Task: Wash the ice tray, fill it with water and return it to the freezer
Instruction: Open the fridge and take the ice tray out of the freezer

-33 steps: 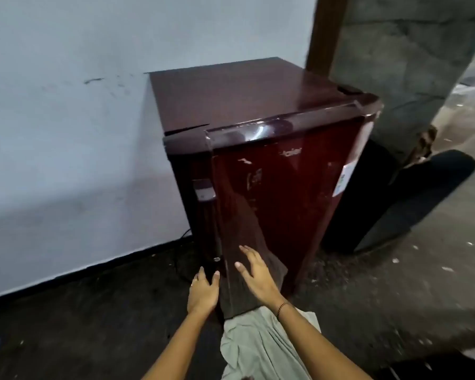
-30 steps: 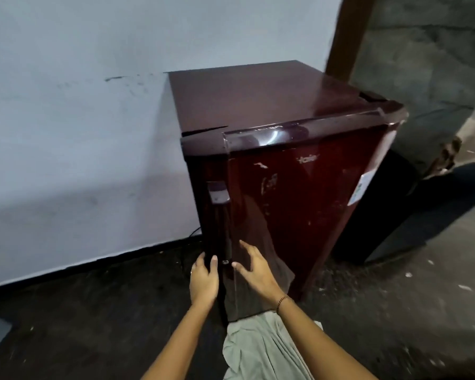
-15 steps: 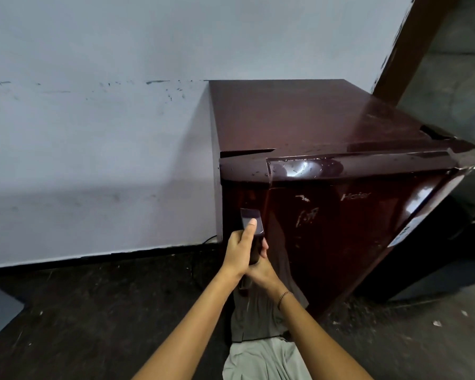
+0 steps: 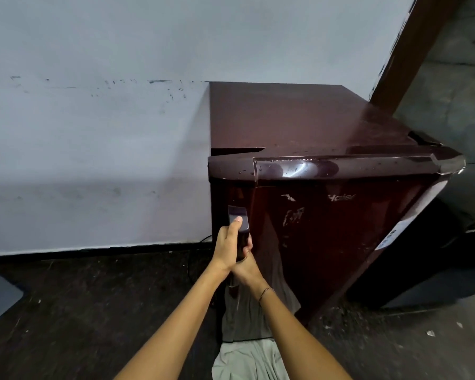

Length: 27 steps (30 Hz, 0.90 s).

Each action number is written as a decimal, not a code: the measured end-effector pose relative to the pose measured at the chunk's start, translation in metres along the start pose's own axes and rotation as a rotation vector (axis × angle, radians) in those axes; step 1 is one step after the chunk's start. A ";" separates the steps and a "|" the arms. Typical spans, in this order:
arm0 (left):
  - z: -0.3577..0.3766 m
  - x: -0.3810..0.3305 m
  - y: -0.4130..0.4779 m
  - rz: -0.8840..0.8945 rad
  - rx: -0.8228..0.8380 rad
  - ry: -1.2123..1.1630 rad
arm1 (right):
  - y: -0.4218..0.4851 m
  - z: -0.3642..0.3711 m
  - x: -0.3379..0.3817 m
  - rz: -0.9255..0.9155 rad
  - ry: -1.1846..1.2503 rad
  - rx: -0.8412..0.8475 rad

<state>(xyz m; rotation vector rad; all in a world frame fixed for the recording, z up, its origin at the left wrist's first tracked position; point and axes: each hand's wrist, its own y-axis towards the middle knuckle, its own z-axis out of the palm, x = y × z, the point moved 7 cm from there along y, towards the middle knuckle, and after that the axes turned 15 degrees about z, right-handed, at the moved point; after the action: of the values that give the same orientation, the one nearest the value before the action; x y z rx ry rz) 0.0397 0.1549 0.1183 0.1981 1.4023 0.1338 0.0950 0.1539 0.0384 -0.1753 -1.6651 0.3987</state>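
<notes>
A small dark maroon fridge (image 4: 340,229) stands on the floor against a pale wall, its door closed. A vertical door handle (image 4: 238,215) runs down the door's left edge. My left hand (image 4: 229,246) is wrapped around this handle, thumb pointing up along it. My right hand (image 4: 244,266) grips the same handle just below and behind the left one. No ice tray is in view.
A pale wall (image 4: 93,133) lies to the left with a dark baseboard. A brown wooden post (image 4: 412,45) and a grey concrete wall rise at the right. A dark bin-like object (image 4: 422,256) stands right of the fridge. The floor (image 4: 80,311) is dark and gritty.
My hands rose from the door's lower edge and closed on the handle. The view has drawn nearer to the fridge and shifted left.
</notes>
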 end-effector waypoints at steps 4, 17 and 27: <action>0.022 -0.005 -0.051 0.051 -0.025 0.020 | -0.048 -0.012 -0.028 -0.016 0.018 0.033; 0.041 -0.064 -0.210 0.089 -0.424 0.634 | -0.179 -0.067 -0.076 -0.109 0.018 -0.153; 0.082 -0.109 -0.216 0.337 -0.323 0.273 | -0.310 -0.117 0.014 -0.695 -0.104 -0.620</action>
<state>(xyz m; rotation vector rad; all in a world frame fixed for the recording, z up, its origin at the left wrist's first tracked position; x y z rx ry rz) 0.0977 -0.0834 0.1898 0.1492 1.5862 0.6823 0.2438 -0.1105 0.1728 -0.0221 -1.7887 -0.6472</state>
